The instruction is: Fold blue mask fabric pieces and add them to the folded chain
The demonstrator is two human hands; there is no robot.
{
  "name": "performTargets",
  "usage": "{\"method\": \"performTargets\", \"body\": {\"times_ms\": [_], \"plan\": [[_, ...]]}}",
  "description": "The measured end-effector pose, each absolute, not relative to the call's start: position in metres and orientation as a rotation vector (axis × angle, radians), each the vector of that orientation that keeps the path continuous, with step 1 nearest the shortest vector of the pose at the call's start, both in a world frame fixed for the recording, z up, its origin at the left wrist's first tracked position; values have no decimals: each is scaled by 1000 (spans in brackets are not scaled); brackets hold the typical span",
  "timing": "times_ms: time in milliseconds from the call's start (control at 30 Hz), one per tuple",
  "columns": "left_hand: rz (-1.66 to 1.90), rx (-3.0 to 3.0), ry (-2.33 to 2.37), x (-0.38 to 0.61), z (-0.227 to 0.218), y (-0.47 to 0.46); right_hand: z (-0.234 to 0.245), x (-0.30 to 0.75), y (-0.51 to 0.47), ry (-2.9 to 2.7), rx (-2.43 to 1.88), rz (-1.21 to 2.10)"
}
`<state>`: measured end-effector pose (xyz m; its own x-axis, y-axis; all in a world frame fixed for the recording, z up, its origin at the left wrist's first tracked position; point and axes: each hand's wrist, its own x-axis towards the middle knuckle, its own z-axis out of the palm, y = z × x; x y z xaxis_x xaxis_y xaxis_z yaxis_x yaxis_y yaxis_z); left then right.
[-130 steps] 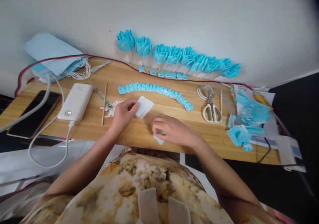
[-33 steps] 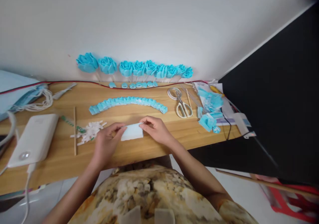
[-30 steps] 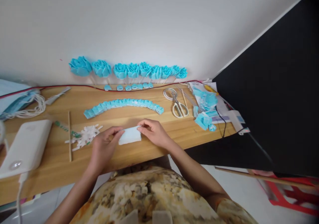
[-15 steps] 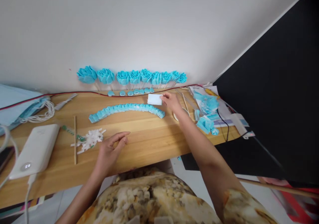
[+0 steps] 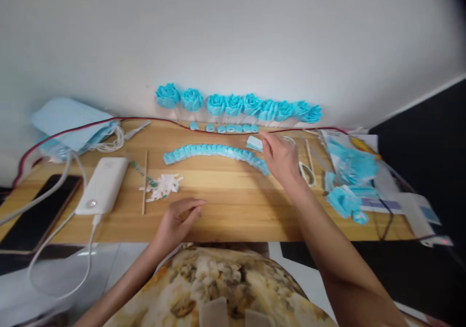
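My right hand (image 5: pixel 280 158) reaches over the table at the right end of a curved row of folded light-blue pieces (image 5: pixel 214 150). Its thumb and index finger are closed at the right edge of a small pale-blue rectangular piece (image 5: pixel 254 143), partly covered by the hand. Lower left, my left hand (image 5: pixel 182 218) hovers near the table's front with its index finger stretched out and nothing visible in it. Beside it lies a heap of white paper strips (image 5: pixel 167 186). Several small rolled blue pieces (image 5: pixel 231 128) line up behind the curved row.
Several blue fabric flowers (image 5: pixel 233 105) lean on the wall. A wooden stick (image 5: pixel 144 184), white power bank (image 5: pixel 102 186) and black phone (image 5: pixel 40 213) lie left. Blue face masks (image 5: pixel 76 118) are stacked behind. Scissors (image 5: pixel 307 174) and blue scraps (image 5: pixel 344 198) lie right.
The view has shifted left, so the table things appear further right. My right hand has come further over the pale-blue piece, hiding its right part. My left thumb and index finger are closer together.
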<state>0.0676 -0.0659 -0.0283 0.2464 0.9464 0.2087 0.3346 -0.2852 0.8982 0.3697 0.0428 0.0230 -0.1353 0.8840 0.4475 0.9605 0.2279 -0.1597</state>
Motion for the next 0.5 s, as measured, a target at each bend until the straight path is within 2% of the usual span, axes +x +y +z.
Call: {"method": "performTargets", "body": {"times_ms": [133, 267, 400, 500], "plan": [[1016, 1990, 1155, 59, -20, -54, 3, 326, 29, -2304, -1259, -40], [949, 2051, 1729, 15, -5, -33, -17, 296, 18, -2445, -1078, 138], [573, 1964, 2288, -26, 4, -27, -27, 294, 10, -2383, -1018, 265], [295, 1916, 2391, -35, 0, -30, -30, 296, 5, -2393, -926, 312]]}}
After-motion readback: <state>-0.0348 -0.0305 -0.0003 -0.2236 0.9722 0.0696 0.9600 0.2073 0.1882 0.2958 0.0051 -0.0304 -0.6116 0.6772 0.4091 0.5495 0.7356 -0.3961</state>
